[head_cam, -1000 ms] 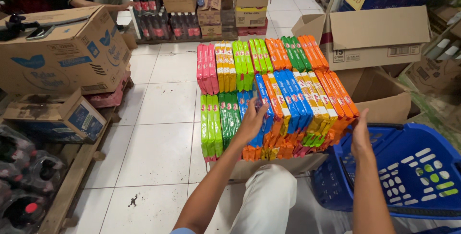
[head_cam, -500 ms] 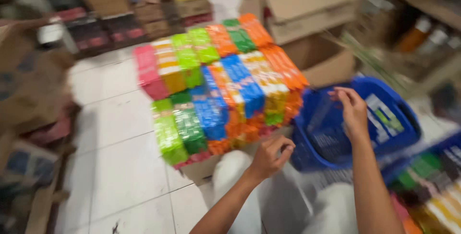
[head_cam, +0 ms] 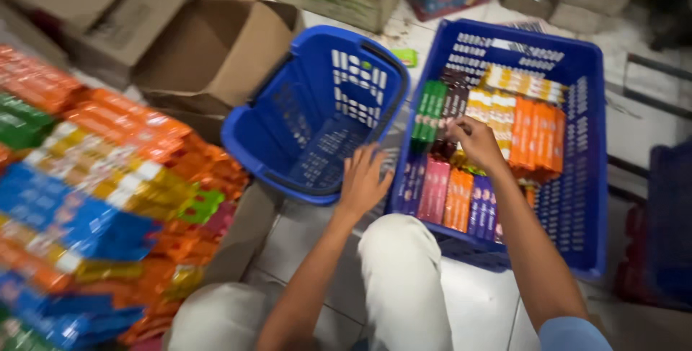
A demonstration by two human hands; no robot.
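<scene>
Nearest, a large stack of bright packets (head_cam: 94, 200) in orange, yellow, blue and green is seen at the left, much of it unsorted. The left hand (head_cam: 362, 181) is spread open, holding nothing, laid against the edge of the blue crate (head_cam: 577, 178). Farther in, the right hand (head_cam: 476, 142) is pinched on packets in the crate (head_cam: 504, 127), which is partly filled in neat rows. Beyond, a round blue basket (head_cam: 317, 113) is seen bare.

My view down into a shop stockroom, blue shopping basket (head_cam: 317, 117) on the tiled floor (head_cam: 299, 239), blue crate (head_cam: 577, 178) of bright snack packets (head_cam: 537, 135), cardboard cartons (head_cam: 216, 48) behind, stacked packets (head_cam: 108, 200) at left.
</scene>
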